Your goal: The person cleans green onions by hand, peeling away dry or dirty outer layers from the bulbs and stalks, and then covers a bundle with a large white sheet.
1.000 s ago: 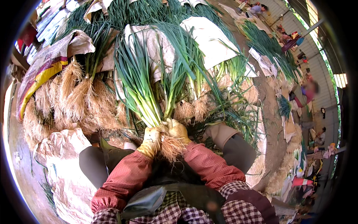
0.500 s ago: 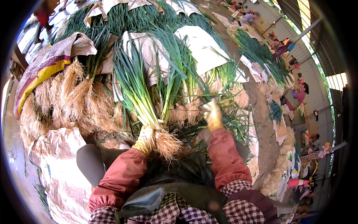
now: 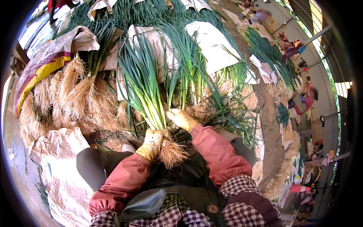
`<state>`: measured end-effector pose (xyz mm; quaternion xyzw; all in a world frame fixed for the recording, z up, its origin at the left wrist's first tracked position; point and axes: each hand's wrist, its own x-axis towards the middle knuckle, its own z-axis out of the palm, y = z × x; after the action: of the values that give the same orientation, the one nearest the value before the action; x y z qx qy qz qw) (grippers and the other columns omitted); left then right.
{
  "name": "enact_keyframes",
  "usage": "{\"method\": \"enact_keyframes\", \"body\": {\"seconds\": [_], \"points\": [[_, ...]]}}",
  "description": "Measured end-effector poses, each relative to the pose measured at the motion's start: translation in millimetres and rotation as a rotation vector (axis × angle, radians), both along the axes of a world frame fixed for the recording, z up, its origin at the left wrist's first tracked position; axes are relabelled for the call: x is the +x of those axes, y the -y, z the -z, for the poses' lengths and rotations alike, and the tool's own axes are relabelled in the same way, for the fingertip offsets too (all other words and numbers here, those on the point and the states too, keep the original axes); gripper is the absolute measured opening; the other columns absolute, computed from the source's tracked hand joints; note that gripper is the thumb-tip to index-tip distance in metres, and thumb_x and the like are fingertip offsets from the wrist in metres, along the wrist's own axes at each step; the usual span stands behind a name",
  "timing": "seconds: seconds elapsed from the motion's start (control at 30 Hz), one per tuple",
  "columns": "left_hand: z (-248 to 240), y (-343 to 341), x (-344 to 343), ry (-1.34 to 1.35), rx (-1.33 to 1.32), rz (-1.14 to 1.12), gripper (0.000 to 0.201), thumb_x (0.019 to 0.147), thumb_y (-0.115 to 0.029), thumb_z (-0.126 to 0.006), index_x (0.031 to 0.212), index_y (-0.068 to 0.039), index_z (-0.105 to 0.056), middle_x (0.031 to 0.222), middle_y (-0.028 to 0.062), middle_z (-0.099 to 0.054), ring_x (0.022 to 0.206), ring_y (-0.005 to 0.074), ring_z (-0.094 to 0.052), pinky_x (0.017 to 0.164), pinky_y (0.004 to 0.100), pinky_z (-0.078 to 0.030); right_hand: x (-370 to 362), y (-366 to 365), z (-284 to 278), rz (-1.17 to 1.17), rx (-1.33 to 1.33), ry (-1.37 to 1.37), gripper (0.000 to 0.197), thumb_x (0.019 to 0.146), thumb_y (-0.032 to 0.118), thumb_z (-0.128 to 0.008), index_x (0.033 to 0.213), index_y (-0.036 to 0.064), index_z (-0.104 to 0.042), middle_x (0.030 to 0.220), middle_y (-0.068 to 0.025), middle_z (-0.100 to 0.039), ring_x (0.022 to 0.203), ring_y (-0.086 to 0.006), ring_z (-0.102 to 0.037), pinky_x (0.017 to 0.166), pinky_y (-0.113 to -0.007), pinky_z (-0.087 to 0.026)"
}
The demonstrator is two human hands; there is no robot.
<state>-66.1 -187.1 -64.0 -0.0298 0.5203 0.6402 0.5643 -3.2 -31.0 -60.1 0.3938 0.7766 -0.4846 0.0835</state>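
Note:
My left hand (image 3: 152,143), in a yellowish work glove, is closed around a bunch of spring onions (image 3: 149,102) just above its shaggy tan roots (image 3: 171,154). The leaves of this bunch fan upward, away from me. My right hand (image 3: 182,119), gloved alike, is beside the bunch's pale stems with its fingers curled together. It covers the lower end of a thin green stalk (image 3: 171,92), and what lies inside the fingers is hidden. To the right of the held bunch lie more spring onions (image 3: 191,81), leaves pointing away.
Rooted spring onions (image 3: 81,92) are heaped at left under a purple-and-yellow sack (image 3: 45,72). White sacking (image 3: 211,47) covers others ahead. Loose leaves (image 3: 234,121) litter the right. A crumpled pale sack (image 3: 62,170) lies at lower left. Another person (image 3: 304,102) sits farther off at right.
My right hand has moved left and toward me, from the loose leaves to the side of the held bunch. My left hand keeps its grip, shifted slightly right with the bunch.

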Motion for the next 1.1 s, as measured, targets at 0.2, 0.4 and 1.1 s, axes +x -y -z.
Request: {"method": "enact_keyframes", "body": {"seconds": [0.2, 0.4, 1.1], "points": [[-3, -3, 1, 0.083, -0.046, -0.039, 0.008, 0.064, 0.002, -0.057, 0.071, 0.006, -0.058, 0.053, 0.0085, -0.053, 0.038, 0.0156, -0.045, 0.034, 0.0255, -0.034, 17, 43, -10, -0.551, 1.073, -0.243, 0.010, 0.079, 0.008, -0.048, 0.083, 0.0081, -0.057, 0.065, -0.0043, -0.053, 0.055, -0.0164, -0.055, 0.047, -0.029, -0.047], [-15, 7, 3, 0.190, 0.158, -0.039, 0.018, 0.076, -0.004, -0.047, 0.087, 0.006, -0.058, 0.066, 0.0107, -0.057, 0.053, 0.0182, -0.053, 0.050, 0.0261, -0.046, 51, 48, -79, 0.375, 0.062, -0.876, 0.023, 0.092, 0.021, -0.041, 0.089, 0.0002, -0.049, 0.065, -0.0063, -0.057, 0.059, -0.0147, -0.062, 0.040, -0.018, -0.041], [-8, 26, 10, 0.473, 0.428, 0.425, 0.043, 0.075, -0.005, -0.057, 0.113, 0.012, -0.047, 0.097, 0.0199, -0.059, 0.080, 0.0185, -0.061, 0.066, 0.0211, -0.049, 75, 37, 127, -0.396, -0.011, 0.267, 0.029, 0.078, 0.028, -0.057, 0.092, 0.0025, -0.062, 0.077, -0.0140, -0.062, 0.074, -0.0229, -0.061, 0.062, -0.034, -0.048]]}}
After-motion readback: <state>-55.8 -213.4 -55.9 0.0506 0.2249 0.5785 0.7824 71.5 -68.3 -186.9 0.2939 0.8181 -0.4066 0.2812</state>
